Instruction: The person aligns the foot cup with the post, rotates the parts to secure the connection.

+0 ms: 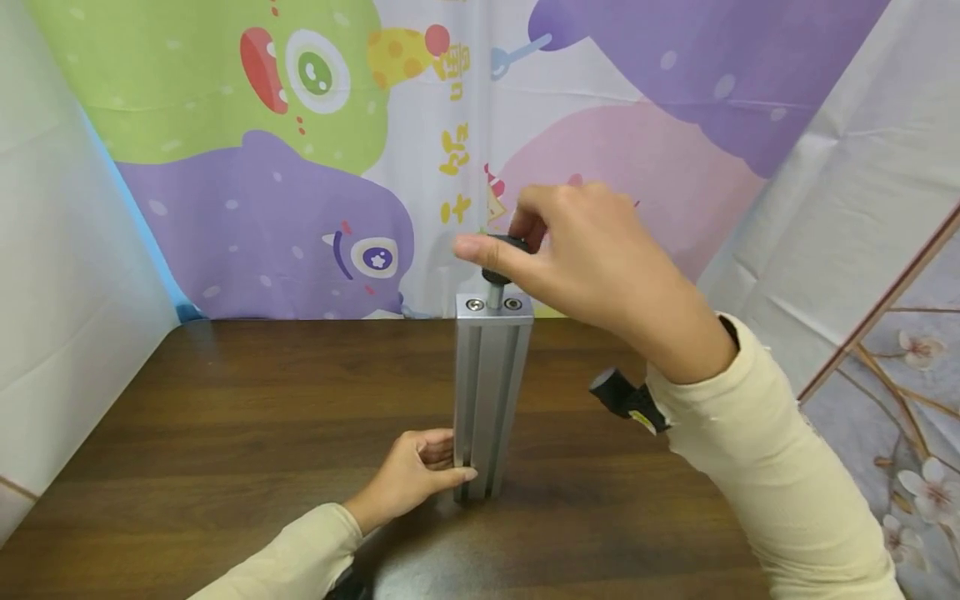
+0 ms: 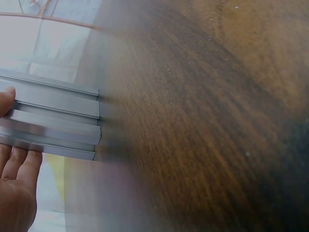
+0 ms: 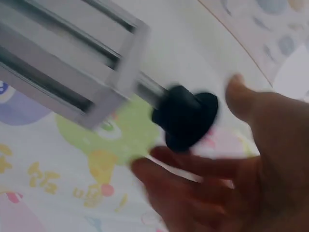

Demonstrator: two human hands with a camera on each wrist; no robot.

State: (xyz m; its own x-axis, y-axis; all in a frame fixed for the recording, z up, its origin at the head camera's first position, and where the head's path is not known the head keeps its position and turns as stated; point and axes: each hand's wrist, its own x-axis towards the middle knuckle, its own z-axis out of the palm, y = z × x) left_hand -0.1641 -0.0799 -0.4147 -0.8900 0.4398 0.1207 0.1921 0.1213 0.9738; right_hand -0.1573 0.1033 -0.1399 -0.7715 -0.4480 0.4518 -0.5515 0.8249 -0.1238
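A silver grooved aluminium profile (image 1: 486, 392) stands upright on the table. Two screws (image 1: 474, 305) sit in its top end plate (image 1: 468, 318), and between them rises a short metal stem with a black knob (image 3: 183, 116). My left hand (image 1: 408, 477) grips the profile low down, with the thumb on one face and the fingers on another, as the left wrist view also shows. Up at the knob, my right hand (image 1: 592, 258) has its thumb and fingers spread on either side. In the right wrist view, a gap shows between thumb and knob; that view is blurred.
The brown wood-grain table (image 1: 262, 417) carries the profile. Behind it hangs a cartoon-printed curtain (image 1: 300, 225), with white cloth (image 1: 67, 250) along the left side. A flower-patterned panel (image 1: 900, 400) stands at the right. A black device (image 1: 615, 393) is strapped at the right sleeve.
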